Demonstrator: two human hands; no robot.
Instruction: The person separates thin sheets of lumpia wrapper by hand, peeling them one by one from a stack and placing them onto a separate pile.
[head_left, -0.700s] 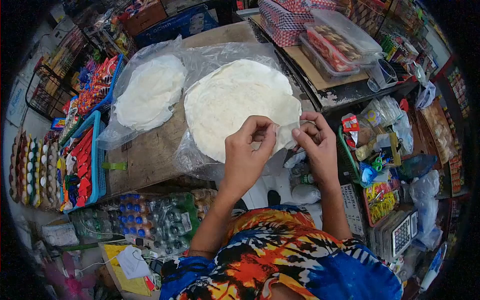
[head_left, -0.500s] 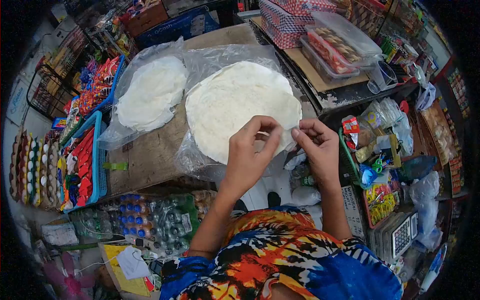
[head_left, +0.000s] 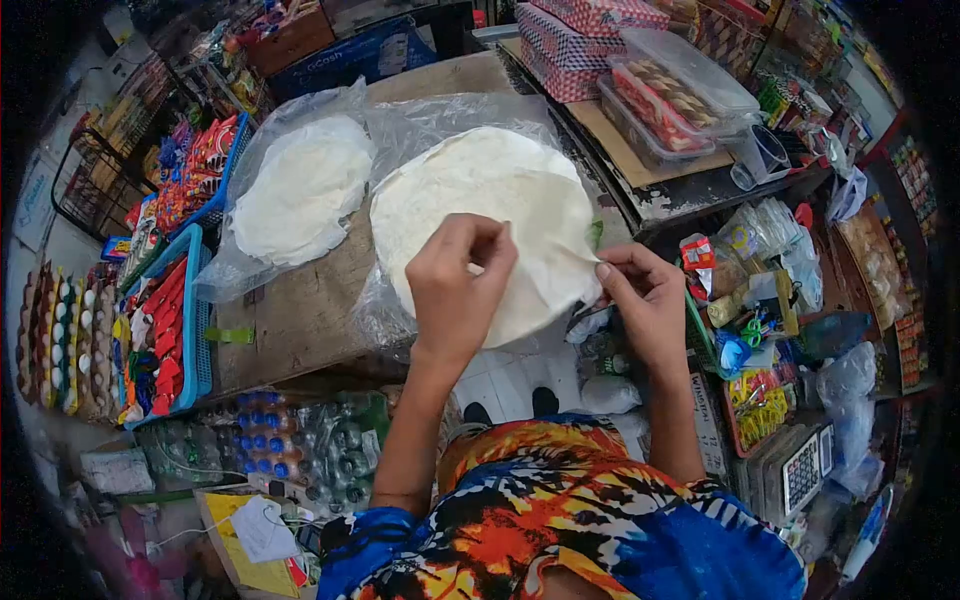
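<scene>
A stack of round, thin, pale dough wrappers (head_left: 430,185) lies on a clear plastic bag (head_left: 480,107) on the wooden table. Over the middle of it, my left hand (head_left: 455,285) is closed in a pinch on a wrapper; its fingertips partly hide the grip. My right hand (head_left: 645,295) pinches the stack's right edge between thumb and forefinger, drawing creases there. Between both hands the loose wrapper sags and overhangs the table's near edge. A smaller pile of wrappers (head_left: 305,190) rests on another plastic sheet to the left, touched by neither hand.
Blue baskets (head_left: 203,330) of packets and egg trays (head_left: 75,340) stand at the left. Lidded plastic containers (head_left: 665,100) and checkered boxes (head_left: 570,50) sit at the back right. Bottles (head_left: 270,435) are below the table; a calculator (head_left: 803,470) is at lower right.
My left hand has moved left, away from the right hand, and the wrapper's surface has shifted and creased. My right hand stays at the edge, slightly lower.
</scene>
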